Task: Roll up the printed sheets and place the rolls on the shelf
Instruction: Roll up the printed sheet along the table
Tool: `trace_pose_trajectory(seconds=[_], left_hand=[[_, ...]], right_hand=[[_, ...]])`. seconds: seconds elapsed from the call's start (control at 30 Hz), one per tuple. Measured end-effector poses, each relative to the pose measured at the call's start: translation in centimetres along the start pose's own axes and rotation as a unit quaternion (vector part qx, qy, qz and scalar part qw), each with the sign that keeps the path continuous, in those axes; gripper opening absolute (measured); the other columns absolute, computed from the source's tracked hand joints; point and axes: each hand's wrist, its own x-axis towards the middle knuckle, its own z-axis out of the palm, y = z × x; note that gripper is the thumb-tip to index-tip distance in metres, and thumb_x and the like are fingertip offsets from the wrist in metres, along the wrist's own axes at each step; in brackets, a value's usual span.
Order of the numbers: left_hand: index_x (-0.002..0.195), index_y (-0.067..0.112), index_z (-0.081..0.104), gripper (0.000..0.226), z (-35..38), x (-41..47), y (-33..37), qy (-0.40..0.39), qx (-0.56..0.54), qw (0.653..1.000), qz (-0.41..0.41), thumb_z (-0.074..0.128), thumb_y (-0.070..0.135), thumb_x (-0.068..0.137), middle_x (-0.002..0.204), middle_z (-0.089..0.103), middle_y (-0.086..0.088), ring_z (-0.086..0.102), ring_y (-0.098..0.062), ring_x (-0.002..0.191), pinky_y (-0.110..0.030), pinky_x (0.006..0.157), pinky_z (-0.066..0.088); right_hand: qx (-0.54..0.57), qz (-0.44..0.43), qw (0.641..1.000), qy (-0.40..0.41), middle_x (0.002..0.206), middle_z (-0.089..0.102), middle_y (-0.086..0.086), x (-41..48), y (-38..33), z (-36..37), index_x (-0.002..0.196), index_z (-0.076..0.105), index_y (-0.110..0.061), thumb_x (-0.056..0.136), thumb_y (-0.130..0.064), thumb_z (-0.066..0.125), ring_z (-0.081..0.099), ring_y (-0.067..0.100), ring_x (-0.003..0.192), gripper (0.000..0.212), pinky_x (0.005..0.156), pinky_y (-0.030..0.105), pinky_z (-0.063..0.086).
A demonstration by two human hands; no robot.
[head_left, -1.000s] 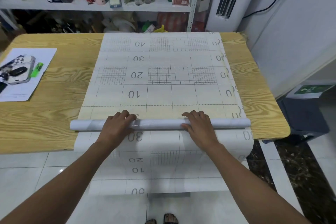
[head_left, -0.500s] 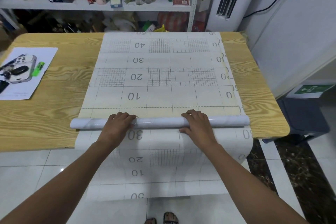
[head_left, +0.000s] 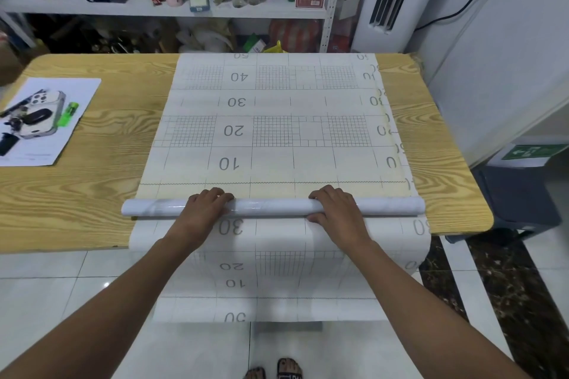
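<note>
Roll (head_left: 271, 206) under left hand (head_left: 204, 209), right hand (head_left: 337, 209)

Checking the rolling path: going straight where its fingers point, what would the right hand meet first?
Beyond the right hand and the white paper roll it grips, only the flat gridded printed sheet lies on the wooden table; the way looks free.
</note>
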Motion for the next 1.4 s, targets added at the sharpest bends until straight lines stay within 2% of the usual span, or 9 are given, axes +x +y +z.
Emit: trace_pose_trajectory(seconds=[0.1,0.23,0.4,0.53,0.67,0.9,1.03,1.27,1.4], left_hand=[[0.113,0.013,0.055,0.044,-0.2,-0.3,0.2,0.038,-0.017,0.999,-0.025,0.069,0.002,0.074,0.113,0.050,-0.008,0.051,-0.028,0.101,-0.042,0.085,0.043],[0.108,0.009,0.056,0.071,-0.1,-0.5,0.2,0.030,0.071,0.997,0.025,0.081,-0.008,0.044,0.104,0.055,-0.018,0.054,-0.035,0.087,-0.041,0.071,0.049],[0.120,0.010,0.045,0.086,-0.4,-0.2,0.7,0.022,0.091,0.996,0.010,0.079,-0.007,0.043,0.100,0.058,-0.010,0.052,-0.029,0.081,-0.039,0.062,0.048],[0.119,0.011,0.047,0.075,-0.5,0.0,0.9,0.009,0.069,0.997,-0.013,0.075,-0.010,0.053,0.104,0.060,-0.009,0.055,-0.032,0.083,-0.041,0.063,0.048],[0.117,0.010,0.052,0.055,-0.5,0.0,1.0,0.004,0.032,0.999,-0.028,0.060,-0.013,0.068,0.110,0.058,-0.008,0.048,-0.032,0.091,-0.038,0.070,0.040],[0.131,0.011,0.039,0.051,-0.5,0.3,1.3,0.002,-0.065,0.994,-0.084,0.046,-0.006,0.084,0.114,0.055,-0.008,0.042,-0.027,0.103,-0.036,0.085,0.039],[0.127,0.010,0.044,0.041,-0.9,0.2,1.5,-0.005,-0.082,0.993,-0.079,0.047,0.000,0.087,0.114,0.056,-0.009,0.042,-0.027,0.105,-0.034,0.085,0.038],[0.115,0.010,0.055,0.029,-1.1,0.4,1.0,-0.024,-0.107,0.991,-0.073,0.049,0.001,0.088,0.107,0.059,-0.007,0.044,-0.022,0.098,-0.026,0.078,0.033],[0.113,0.009,0.056,0.024,-1.0,0.3,0.8,-0.023,-0.120,0.990,-0.073,0.047,0.006,0.091,0.104,0.060,-0.008,0.042,-0.019,0.094,-0.023,0.074,0.027]], right_hand=[[0.010,0.002,1.000,-0.008,0.104,0.059,0.002,0.1,0.1,0.0,0.109,0.061,-0.014,0.078,-0.027,0.073,0.052,0.025,0.092,0.035,0.084,0.033,0.035],[0.022,-0.002,1.000,-0.020,0.105,0.060,0.003,0.2,0.4,-0.1,0.110,0.061,-0.013,0.080,-0.029,0.071,0.053,0.024,0.094,0.036,0.088,0.033,0.036],[0.019,-0.012,0.999,-0.023,0.103,0.060,0.002,0.2,0.5,-0.3,0.108,0.062,-0.013,0.082,-0.028,0.069,0.053,0.024,0.095,0.031,0.085,0.032,0.036],[0.006,-0.021,0.999,-0.024,0.112,0.057,0.002,0.2,0.4,-0.6,0.109,0.063,-0.013,0.084,-0.030,0.066,0.050,0.024,0.100,0.031,0.084,0.034,0.038],[-0.019,-0.022,0.999,-0.034,0.119,0.053,0.004,0.1,0.3,-0.8,0.116,0.061,-0.013,0.089,-0.031,0.059,0.045,0.025,0.106,0.032,0.088,0.034,0.037],[-0.024,-0.016,0.998,-0.058,0.120,0.053,0.004,0.3,0.3,-1.1,0.129,0.053,-0.016,0.095,-0.035,0.049,0.047,0.024,0.107,0.039,0.093,0.034,0.033],[-0.008,-0.009,0.999,-0.048,0.120,0.056,0.002,0.2,0.3,-1.1,0.130,0.050,-0.018,0.095,-0.036,0.050,0.050,0.024,0.107,0.040,0.095,0.035,0.032],[-0.007,-0.017,1.000,-0.019,0.106,0.062,-0.001,-0.1,0.3,-0.9,0.112,0.060,-0.017,0.084,-0.041,0.064,0.054,0.023,0.096,0.037,0.087,0.035,0.037],[-0.024,-0.024,0.999,-0.006,0.111,0.058,0.000,-0.1,0.3,-0.7,0.112,0.061,-0.016,0.082,-0.042,0.066,0.051,0.022,0.099,0.040,0.088,0.035,0.038]])
